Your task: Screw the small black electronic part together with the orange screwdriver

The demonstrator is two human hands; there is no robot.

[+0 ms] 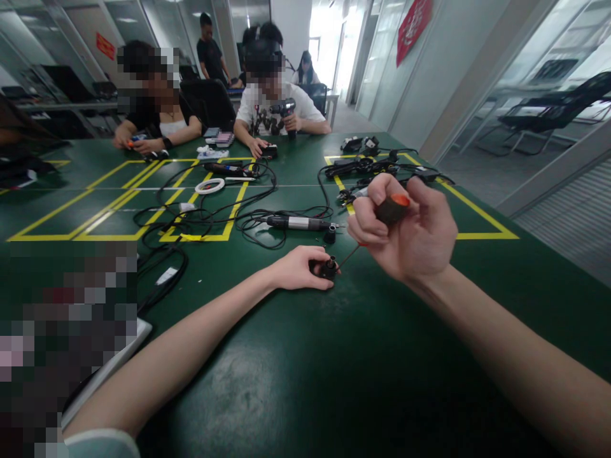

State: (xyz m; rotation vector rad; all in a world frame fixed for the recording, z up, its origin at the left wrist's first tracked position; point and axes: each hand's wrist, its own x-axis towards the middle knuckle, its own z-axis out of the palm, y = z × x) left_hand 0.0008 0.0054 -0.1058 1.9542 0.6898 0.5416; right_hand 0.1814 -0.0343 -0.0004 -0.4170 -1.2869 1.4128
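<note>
From my remote seat I'm watching the right hand [415, 222] gripping a screwdriver [392, 210], its thin shaft slanting down toward a small black part [328, 270] on the table [286, 375]; whether the tip is touching, I'm not able to tell. The left hand [303, 267] is curling around that part, thumb and fingers holding it from the left. Just beyond, a pen-shaped tool [300, 222] is lying crosswise, and a black cap-like piece [329, 235] is standing between it and the part, so the far side is looking tight to me. Black cables [184, 264] are looping over yellow tape lines [233, 216] past the left forearm, and a white ring-shaped roll [210, 186] is lying among them, near a second dark tool [229, 169]. Beyond the right hand, a heap of black cords and adapters [351, 166] is crowding another taped outline, and the hand is hiding some of it. Across the table, a co-worker [309, 109] is holding a power drill [286, 108], and another person [160, 121] is handling something too small for me to make out
</note>
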